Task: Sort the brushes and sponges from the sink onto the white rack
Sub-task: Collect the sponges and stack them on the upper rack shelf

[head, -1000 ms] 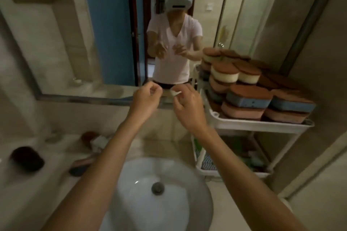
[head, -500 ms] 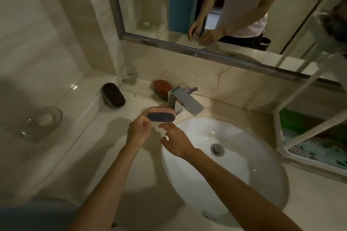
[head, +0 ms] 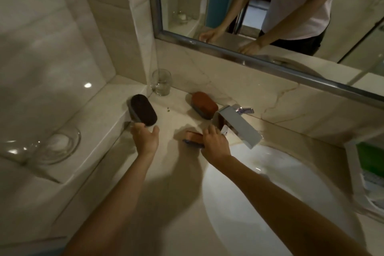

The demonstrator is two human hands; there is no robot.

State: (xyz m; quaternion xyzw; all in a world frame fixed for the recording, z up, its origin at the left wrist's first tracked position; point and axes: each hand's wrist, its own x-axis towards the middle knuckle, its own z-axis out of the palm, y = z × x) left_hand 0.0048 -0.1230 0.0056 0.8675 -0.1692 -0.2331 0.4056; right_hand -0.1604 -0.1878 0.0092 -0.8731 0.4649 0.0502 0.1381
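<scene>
A pink sponge with a dark blue base (head: 192, 138) sits low over the counter left of the faucet, and my right hand (head: 216, 144) is shut on its right end. A dark brown sponge (head: 143, 112) leans on the edge of the raised ledge. My left hand (head: 145, 138) is open just below it, fingertips at its near end and thumb spread. An orange-brown sponge on a grey base (head: 204, 105) lies on the counter behind the faucet. A corner of the white rack (head: 353, 174) shows at the right edge.
The chrome faucet (head: 239, 127) juts over the white sink basin (head: 270, 203), close to my right hand. A clear glass (head: 161, 82) stands in the back corner. A glass dish with soap (head: 56, 147) rests on the ledge. The mirror (head: 270, 6) reflects a person's arms.
My view dropped from the rack of stacked sponges to the counter. The pink sponge passed from my left hand to my right, and my left hand moved left to the dark sponge.
</scene>
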